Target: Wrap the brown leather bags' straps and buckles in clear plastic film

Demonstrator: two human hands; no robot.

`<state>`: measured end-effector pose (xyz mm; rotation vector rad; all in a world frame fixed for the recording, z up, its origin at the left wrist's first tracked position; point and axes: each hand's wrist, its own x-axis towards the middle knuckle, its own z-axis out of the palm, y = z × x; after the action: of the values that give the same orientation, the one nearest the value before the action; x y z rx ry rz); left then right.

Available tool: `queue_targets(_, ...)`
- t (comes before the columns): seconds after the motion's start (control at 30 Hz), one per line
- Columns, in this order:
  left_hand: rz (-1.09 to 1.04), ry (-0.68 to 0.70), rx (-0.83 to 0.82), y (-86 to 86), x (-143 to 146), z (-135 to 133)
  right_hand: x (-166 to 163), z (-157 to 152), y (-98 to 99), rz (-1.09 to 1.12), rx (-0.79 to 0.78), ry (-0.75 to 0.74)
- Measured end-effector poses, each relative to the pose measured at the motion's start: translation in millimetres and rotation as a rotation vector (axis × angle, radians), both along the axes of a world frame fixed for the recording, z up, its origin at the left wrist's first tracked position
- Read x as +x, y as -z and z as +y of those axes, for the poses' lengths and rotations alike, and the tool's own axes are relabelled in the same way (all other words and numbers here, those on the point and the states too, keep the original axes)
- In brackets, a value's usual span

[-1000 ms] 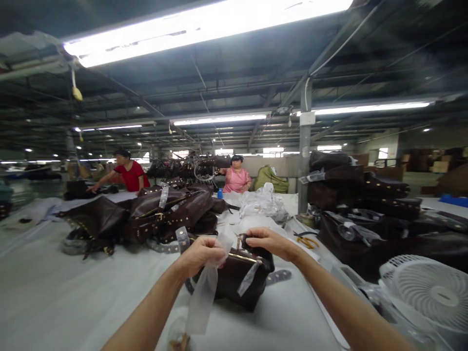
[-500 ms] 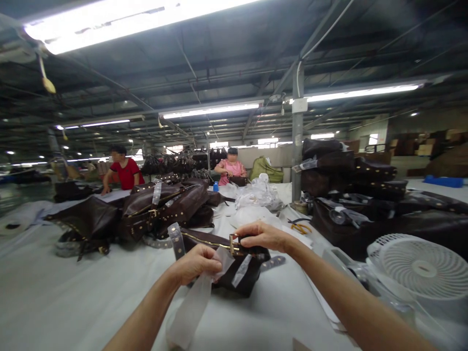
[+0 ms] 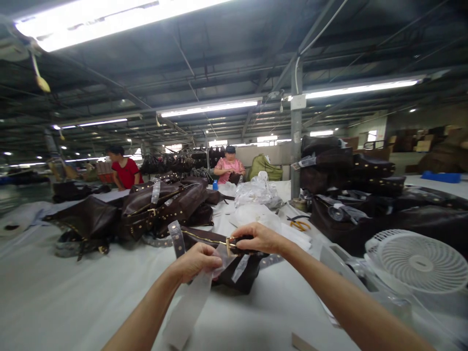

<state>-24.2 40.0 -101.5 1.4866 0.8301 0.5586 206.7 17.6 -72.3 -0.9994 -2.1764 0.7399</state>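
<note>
A dark brown leather bag with a gold zip lies in front of me on the white table. My left hand pinches a strip of translucent plastic film, which hangs down over the bag's near side. On the bag's top, my right hand grips a dark strap beside its gold buckle. The film's upper end reaches close to the buckle. A studded strap end wrapped in clear plastic stands up at the bag's left. Parts of the bag are hidden behind my hands.
More brown bags lie to the left, and others are stacked at right. A white fan stands at the right front. Orange-handled scissors and crumpled clear plastic lie beyond the bag. Two people work farther back.
My right hand has shifted slightly left with the strap and buckle, so the buckle is now nearer the film. My left hand stays almost in place.
</note>
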Motion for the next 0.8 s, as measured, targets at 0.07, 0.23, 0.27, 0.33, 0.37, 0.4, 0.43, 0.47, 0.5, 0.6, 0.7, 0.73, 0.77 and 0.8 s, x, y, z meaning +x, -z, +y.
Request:
queue_targets(0.07,-0.024,0.021,0.002,-0.6,-1,0,-1,1,0.4,-0.013,-0.001,-0.014)
queue_targets(0.23,-0.024,0.026,0.005,3.0,-2,5,-3,3,2.7,-0.002,-0.038,-0.066)
queue_targets(0.27,-0.021,0.023,0.01,4.4,-3,6,-3,3,3.0,0.0,-0.055,-0.075)
queue_targets(0.33,-0.017,0.013,0.018,7.1,-4,9,-3,4,3.4,0.002,-0.091,-0.088)
queue_targets(0.37,-0.016,0.006,0.022,8.0,-4,10,-3,5,3.3,0.001,-0.11,-0.093)
queue_targets(0.4,-0.017,0.001,0.025,8.6,-4,10,-3,5,3.2,0.0,-0.129,-0.098)
queue_targets(0.43,-0.02,-0.002,0.028,8.8,-4,11,-3,6,2.9,-0.003,-0.147,-0.103)
queue_targets(0.47,-0.027,-0.005,0.031,8.7,-4,11,-3,6,2.5,-0.008,-0.165,-0.108)
queue_targets(0.5,-0.035,-0.007,0.036,8.4,-4,11,-3,7,1.9,-0.016,-0.179,-0.114)
queue_targets(0.6,-0.051,-0.012,0.06,7.4,-2,10,-4,8,-0.3,-0.054,-0.185,-0.131)
queue_targets(0.7,-0.024,0.005,0.085,6.9,-1,9,-6,8,-1.8,-0.118,-0.113,-0.118)
queue_targets(0.73,-0.008,0.014,0.089,6.8,-1,9,-7,8,-1.8,-0.144,-0.09,-0.111)
queue_targets(0.77,0.01,0.026,0.09,6.8,-1,8,-7,9,-1.5,-0.171,-0.073,-0.105)
queue_targets(0.8,0.028,0.036,0.09,6.8,0,8,-8,9,-0.8,-0.198,-0.065,-0.102)
